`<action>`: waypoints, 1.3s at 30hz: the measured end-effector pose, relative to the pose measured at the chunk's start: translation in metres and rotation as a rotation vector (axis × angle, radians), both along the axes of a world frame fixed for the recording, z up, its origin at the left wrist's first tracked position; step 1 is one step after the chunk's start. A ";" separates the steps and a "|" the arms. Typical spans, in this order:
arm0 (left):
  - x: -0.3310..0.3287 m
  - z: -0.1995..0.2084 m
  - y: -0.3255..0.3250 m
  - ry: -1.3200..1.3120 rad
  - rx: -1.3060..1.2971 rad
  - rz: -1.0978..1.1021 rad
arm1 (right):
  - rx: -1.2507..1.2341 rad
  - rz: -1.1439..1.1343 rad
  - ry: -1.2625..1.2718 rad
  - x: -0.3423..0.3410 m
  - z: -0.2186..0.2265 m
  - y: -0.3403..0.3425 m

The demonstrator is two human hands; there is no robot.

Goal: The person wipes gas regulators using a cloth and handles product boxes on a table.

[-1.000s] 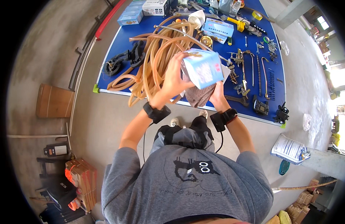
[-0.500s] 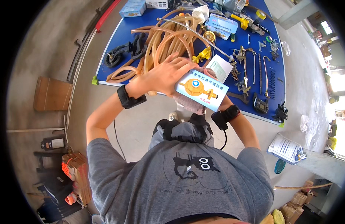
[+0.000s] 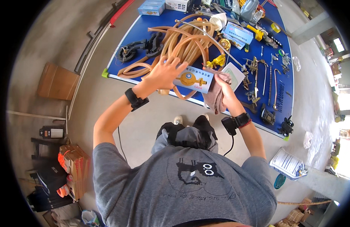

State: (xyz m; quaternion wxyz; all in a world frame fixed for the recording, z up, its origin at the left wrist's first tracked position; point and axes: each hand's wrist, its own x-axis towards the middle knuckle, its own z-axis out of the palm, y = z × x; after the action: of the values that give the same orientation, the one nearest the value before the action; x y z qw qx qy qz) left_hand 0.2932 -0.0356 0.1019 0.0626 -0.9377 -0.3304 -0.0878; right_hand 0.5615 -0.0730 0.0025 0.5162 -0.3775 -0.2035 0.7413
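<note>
Over the near edge of the table, a blue and white box [image 3: 195, 80] with a picture of a yellow gas regulator is in my left hand [image 3: 165, 74], whose fingers wrap its left end. My right hand [image 3: 228, 92] grips a crumpled pinkish-brown cloth [image 3: 214, 97] at the box's right end, thumb on top. Most of the right fingers are hidden by the cloth. Just beyond the box lie a yellow valve-like fitting [image 3: 216, 61] and a pale card or booklet [image 3: 233, 75]. A coil of tan hose [image 3: 182, 43] spreads beyond my left hand.
The blue table [image 3: 275, 41] also carries more blue boxes [image 3: 238, 33], a white cup [image 3: 218, 22], a black clamp-like tool [image 3: 139, 49], metal rods [image 3: 275, 89] and a small black device [image 3: 267, 114]. A cardboard sheet [image 3: 57, 81] leans at the left wall. A white bag [image 3: 287, 163] lies at right.
My right hand, mostly hidden behind the box before, now shows at its right end with the cloth. My left hand has slid to the box's left end. The whole view has shifted a little.
</note>
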 end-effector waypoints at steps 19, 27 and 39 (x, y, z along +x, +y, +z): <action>-0.059 0.010 0.060 -0.072 0.150 0.237 | -0.011 0.161 0.249 0.023 0.063 0.002; -0.080 0.006 0.114 -0.143 0.143 -0.053 | -0.056 0.350 0.073 -0.031 0.064 0.081; -0.153 -0.075 0.429 -0.215 0.325 -0.103 | -0.096 0.164 -0.052 -0.155 0.059 0.377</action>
State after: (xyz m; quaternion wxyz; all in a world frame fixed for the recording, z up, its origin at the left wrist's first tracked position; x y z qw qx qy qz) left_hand 0.1403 0.3933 0.0271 0.1728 -0.9161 -0.2681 -0.2428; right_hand 0.4068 0.3038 0.0615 0.4294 -0.4031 -0.2112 0.7801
